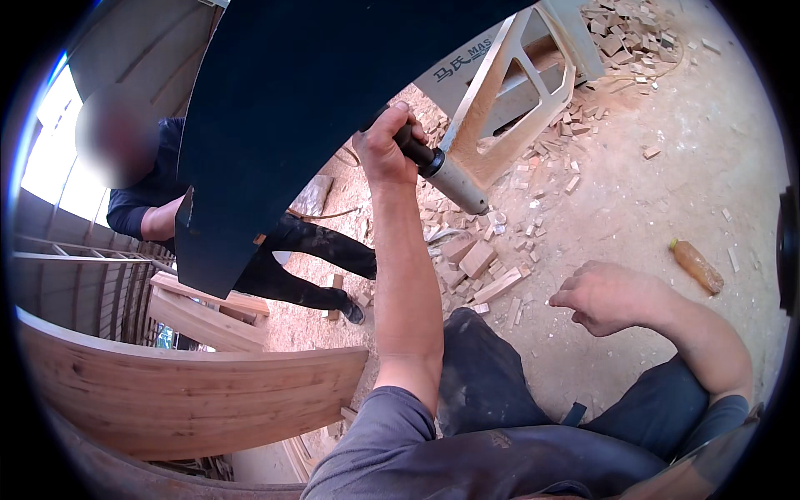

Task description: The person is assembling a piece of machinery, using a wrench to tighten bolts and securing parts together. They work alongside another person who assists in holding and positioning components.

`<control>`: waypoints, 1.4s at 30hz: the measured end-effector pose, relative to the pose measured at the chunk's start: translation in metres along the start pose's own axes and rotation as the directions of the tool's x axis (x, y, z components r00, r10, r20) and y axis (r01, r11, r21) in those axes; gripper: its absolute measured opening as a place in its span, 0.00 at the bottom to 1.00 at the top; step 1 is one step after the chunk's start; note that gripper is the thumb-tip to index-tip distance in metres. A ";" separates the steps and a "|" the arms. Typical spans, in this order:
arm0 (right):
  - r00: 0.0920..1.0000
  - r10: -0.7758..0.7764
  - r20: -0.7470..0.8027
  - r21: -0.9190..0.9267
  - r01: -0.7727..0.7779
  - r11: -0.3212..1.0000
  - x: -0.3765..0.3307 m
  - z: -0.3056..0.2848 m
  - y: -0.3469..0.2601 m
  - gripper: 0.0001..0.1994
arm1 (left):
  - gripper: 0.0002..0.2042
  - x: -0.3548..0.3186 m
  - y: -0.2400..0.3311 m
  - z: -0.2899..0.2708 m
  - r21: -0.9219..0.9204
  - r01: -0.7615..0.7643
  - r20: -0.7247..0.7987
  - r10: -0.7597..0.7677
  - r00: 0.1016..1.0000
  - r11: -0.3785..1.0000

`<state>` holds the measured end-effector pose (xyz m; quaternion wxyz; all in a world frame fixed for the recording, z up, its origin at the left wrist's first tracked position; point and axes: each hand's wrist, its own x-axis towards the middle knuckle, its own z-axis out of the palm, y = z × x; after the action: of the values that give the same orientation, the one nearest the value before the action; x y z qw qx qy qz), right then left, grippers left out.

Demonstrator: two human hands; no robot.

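Observation:
My left hand [390,146] is closed around the black grip of a grey metal cylinder-shaped tool [457,187], which points down to the right. Right beside that hand is the edge of a large dark panel [275,108] that fills the upper middle of the view. My right hand [612,296] hangs over the floor at the right, fingers loosely bent and partly stretched to the left, with nothing visible in it. Part of its palm side is hidden.
Another person [137,204] stands behind the panel at the left. A pale machine frame [508,92] stands at the top right. Wood offcuts [477,258] litter the floor. A plastic bottle [697,267] lies at the right, and a broad wooden board [192,392] at lower left.

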<state>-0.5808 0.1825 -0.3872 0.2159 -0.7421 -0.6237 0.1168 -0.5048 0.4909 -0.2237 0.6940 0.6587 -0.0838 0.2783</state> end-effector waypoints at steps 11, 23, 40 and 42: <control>0.997 0.027 0.070 0.011 -0.028 1.000 -0.007 0.009 0.003 0.15 | 0.07 -0.006 0.002 -0.001 -0.031 0.056 -0.003 -0.056 0.998 0.998; 0.993 0.035 0.110 0.035 -0.039 0.999 -0.006 0.005 0.000 0.14 | 0.12 0.009 -0.006 -0.026 -0.236 0.142 0.433 -0.027 0.901 0.961; 0.988 0.047 0.149 -0.017 -0.045 0.999 -0.004 0.007 -0.003 0.13 | 0.08 0.003 -0.005 -0.016 -0.022 0.042 0.013 -0.042 0.999 0.999; 0.988 0.053 0.147 -0.010 -0.052 0.999 -0.003 0.010 -0.001 0.13 | 0.07 0.006 -0.006 -0.022 -0.032 0.045 0.018 -0.045 0.999 0.998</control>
<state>-0.5866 0.1813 -0.3954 0.1638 -0.7482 -0.6186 0.1751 -0.5024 0.5135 -0.2292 0.7100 0.6514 -0.0795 0.2555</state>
